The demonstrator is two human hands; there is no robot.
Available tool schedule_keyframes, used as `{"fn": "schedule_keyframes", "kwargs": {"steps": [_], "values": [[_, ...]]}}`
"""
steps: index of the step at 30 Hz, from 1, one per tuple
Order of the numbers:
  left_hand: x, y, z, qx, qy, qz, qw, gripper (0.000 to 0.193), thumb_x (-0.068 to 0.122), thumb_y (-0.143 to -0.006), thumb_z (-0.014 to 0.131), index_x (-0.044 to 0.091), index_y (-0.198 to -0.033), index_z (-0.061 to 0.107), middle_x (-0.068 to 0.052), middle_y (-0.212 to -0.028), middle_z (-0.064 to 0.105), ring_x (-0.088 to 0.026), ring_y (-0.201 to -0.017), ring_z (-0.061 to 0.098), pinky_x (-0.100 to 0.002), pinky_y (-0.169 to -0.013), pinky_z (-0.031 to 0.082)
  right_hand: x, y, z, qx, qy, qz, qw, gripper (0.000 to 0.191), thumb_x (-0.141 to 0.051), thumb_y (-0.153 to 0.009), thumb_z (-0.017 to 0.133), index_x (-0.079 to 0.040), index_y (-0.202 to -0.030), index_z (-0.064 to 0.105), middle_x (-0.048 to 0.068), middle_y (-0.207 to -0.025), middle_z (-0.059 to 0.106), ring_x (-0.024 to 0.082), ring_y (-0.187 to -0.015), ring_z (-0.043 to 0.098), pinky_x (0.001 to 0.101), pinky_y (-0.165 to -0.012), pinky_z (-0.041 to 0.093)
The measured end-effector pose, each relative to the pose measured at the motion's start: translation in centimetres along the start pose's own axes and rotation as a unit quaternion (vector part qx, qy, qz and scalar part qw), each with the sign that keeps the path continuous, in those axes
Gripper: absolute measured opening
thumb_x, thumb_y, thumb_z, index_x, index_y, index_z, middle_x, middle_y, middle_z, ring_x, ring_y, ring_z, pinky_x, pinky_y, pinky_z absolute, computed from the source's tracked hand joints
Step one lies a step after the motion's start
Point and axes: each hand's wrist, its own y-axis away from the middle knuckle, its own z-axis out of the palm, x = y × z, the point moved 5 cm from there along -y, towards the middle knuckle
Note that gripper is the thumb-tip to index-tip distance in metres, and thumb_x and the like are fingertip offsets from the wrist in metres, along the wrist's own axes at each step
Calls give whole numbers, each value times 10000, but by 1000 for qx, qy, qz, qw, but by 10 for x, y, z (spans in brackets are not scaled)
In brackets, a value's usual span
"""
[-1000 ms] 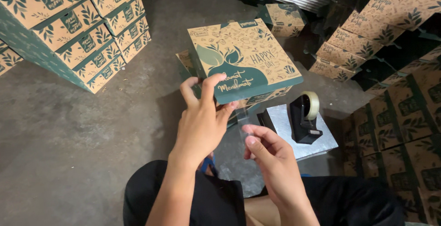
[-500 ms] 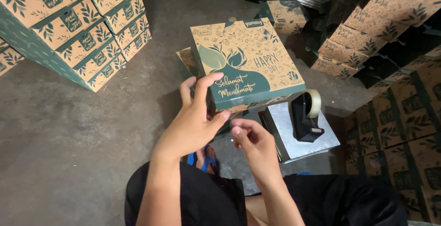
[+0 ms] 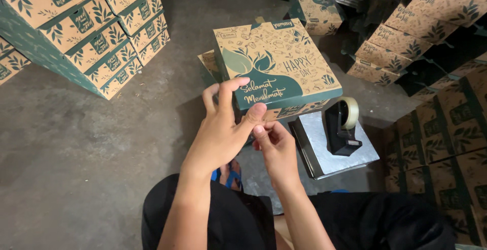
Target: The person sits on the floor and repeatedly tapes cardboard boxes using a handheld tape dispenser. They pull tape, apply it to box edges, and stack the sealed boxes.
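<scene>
Box: a tan and green printed carton [image 3: 276, 62], lid down, held up over the floor [image 3: 76, 143] before the person's knees.
Left hand [image 3: 223, 128]: grip closed on the carton's near edge, thumb on its front face, fingers over the lid.
Right hand [image 3: 274, 146]: fingertips pinched at the same edge; whether they hold tape, I cannot tell.
Tape dispenser [image 3: 344, 125]: on a grey metal tin [image 3: 324, 153], just right.
Progress: carton looks closed; sealing the near edge seems underway; finished stacks [image 3: 96, 37] at far left.

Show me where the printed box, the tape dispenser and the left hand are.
printed box [image 3: 276, 59], head view, middle of its lid.
tape dispenser [image 3: 342, 128], head view, its black body.
left hand [image 3: 220, 130], head view, back of the hand.
</scene>
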Motion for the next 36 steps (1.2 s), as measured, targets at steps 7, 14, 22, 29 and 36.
{"fn": "schedule_keyframes", "kwargs": {"steps": [7,14,22,29,36], "values": [[20,9,-8,20,28,-52,998,630,615,-911,557,249,-1415,462,-161,-1396,439,-418,-1055,732,-464,-872,595,21,7,-11,10,-4,8,1000,122,-113,-956,670,1,-997,668,10,-843,639,101,-742,566,260,-694,463],[35,15,-15,42,-3,-25,999,590,607,-933,565,246,-1396,506,-151,-1367,503,-419,-1064,714,-480,-865,575,17,27,-5,-43,-145,61,987,226,-66,-918,647,11,-1129,664,52,-942,667,163,-885,625,333,-812,492],[32,13,-12,18,9,-63,998,629,623,-884,571,264,-1395,497,-137,-1386,484,-407,-987,748,-468,-830,598,-16,46,7,-91,-253,81,960,195,-166,-971,588,-37,-1109,634,54,-1056,707,156,-979,650,380,-855,527],[39,13,-16,7,5,-61,998,634,622,-882,576,247,-1387,500,-154,-1359,498,-384,-926,767,-434,-789,617,-14,20,5,-15,-121,15,992,169,-138,-994,657,25,-1028,689,62,-934,700,132,-851,608,316,-803,500],[36,12,-15,-11,6,-107,994,626,607,-870,568,253,-1381,492,-149,-1352,489,-367,-878,783,-420,-759,638,-23,14,9,7,-84,31,996,205,-141,-956,663,40,-1037,714,67,-937,742,106,-782,644,270,-703,512]]}}
